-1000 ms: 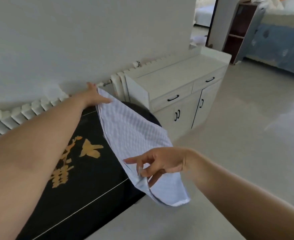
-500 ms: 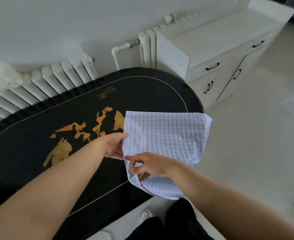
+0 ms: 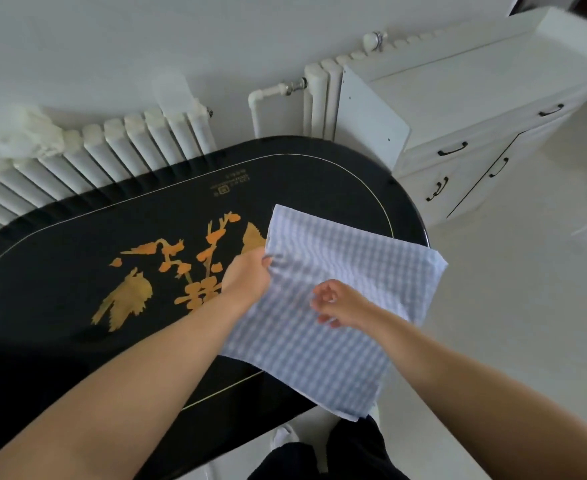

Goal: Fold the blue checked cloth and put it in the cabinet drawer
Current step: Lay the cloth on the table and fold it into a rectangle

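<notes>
The blue checked cloth (image 3: 340, 271) lies spread over the right end of the black oval table (image 3: 77, 271), with its right and near edges hanging past the table rim. My left hand (image 3: 249, 280) pinches the cloth's left edge. My right hand (image 3: 342, 303) hovers over the middle of the cloth with its fingers loosely curled and nothing in them. The white cabinet (image 3: 458, 109) stands to the right of the table, and its drawers with black handles (image 3: 453, 150) are shut.
A white radiator (image 3: 112, 147) with a pipe runs along the wall behind the table. The table top bears a gold flower and bird design (image 3: 167, 268). Pale floor (image 3: 527, 289) stretches to the right. My dark trouser legs show at the bottom.
The cloth has come down from being held up and now lies wider on the table. My right hand has let go of its edge and hovers above it.
</notes>
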A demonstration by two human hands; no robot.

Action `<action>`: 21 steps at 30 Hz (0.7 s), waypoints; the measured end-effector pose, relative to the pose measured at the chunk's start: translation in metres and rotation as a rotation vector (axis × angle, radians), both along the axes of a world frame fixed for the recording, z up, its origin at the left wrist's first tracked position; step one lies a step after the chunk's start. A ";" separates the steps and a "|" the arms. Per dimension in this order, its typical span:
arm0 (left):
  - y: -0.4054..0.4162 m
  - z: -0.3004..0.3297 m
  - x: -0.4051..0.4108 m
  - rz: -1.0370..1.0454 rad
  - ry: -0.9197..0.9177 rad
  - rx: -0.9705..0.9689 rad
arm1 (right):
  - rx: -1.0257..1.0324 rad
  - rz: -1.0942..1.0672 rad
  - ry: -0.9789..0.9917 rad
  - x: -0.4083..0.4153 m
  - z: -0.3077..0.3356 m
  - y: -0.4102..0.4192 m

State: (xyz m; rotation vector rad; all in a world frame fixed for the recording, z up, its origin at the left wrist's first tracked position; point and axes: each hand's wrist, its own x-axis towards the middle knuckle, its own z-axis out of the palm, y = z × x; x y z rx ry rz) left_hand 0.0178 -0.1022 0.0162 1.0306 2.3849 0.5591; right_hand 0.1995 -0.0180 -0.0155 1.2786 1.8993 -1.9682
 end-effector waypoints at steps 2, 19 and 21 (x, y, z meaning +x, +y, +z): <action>0.001 0.006 -0.011 0.026 0.038 0.011 | 0.129 -0.115 -0.041 0.006 -0.006 0.030; -0.004 0.023 -0.052 0.266 0.283 -0.147 | 0.289 -0.010 -0.465 0.017 -0.054 0.181; -0.006 0.020 -0.054 0.264 0.281 -0.138 | 0.323 0.032 -0.507 0.019 -0.055 0.182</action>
